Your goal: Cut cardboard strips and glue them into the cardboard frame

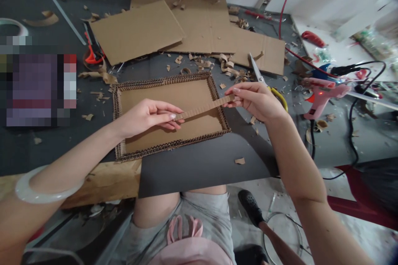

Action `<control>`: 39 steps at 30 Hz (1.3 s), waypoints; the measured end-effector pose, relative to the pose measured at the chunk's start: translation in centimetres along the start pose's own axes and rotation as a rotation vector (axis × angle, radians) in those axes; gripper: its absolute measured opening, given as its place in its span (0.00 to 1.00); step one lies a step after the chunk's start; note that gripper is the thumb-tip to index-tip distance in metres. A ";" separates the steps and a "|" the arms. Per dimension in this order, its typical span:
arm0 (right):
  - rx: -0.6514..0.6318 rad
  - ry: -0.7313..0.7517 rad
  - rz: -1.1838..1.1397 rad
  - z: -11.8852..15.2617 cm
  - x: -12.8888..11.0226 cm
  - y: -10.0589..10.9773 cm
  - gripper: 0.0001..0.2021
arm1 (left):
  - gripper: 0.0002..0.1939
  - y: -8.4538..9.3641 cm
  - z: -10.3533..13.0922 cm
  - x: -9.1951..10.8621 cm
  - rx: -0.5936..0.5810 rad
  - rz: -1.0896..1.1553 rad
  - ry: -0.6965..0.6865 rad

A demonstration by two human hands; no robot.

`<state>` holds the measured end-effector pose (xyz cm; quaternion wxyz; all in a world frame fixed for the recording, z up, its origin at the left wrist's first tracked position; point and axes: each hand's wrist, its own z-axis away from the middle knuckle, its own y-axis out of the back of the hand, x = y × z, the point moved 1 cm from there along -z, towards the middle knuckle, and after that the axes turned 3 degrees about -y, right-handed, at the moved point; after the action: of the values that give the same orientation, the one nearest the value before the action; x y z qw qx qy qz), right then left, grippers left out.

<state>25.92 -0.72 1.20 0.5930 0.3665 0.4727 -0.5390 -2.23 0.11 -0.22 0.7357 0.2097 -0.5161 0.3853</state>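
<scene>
A narrow strip of corrugated cardboard (203, 109) is stretched between my hands, over a shallow rectangular cardboard tray (169, 144) with layered corrugated walls. My left hand (157, 114) pinches the strip's left end above the tray's floor. At the strip's right end, my right hand (248, 97) grips it between thumb and fingers, just past the tray's right wall. The strip slants up to the right. Scissors with yellow handles (279, 98) lie just behind my right wrist, partly hidden by it.
Flat cardboard sheets (137, 31) lie at the back, with an orange-black cutter (92, 49) beside them. Curled paper scraps (228, 64) litter the dark table. A pink glue gun (325, 93) with cables stands at the right. A person's foot in a black clog (250, 207) shows below.
</scene>
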 end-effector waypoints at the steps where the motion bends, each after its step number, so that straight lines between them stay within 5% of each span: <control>1: -0.003 0.006 0.001 0.1 -0.1 0.0 0.12 | 0.15 0.0 0.0 0.0 -0.001 -0.003 -0.002; 17: -0.070 0.108 0.448 0.9 -0.6 0.7 0.10 | 0.11 -0.1 -0.2 -0.2 0.027 0.038 -0.053; 29: -0.256 -0.243 0.541 1.7 -1.6 1.4 0.08 | 0.08 -0.3 0.2 -0.1 -0.030 -0.195 -0.143; 39: -0.317 -0.323 0.556 1.9 -1.6 1.5 0.11 | 0.10 -0.1 0.2 -0.6 -0.064 -0.363 -0.151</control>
<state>27.78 -1.81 3.12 0.8337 0.2947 0.3326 -0.3279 -2.34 -0.34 -0.72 0.7585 0.3043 -0.5355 0.2128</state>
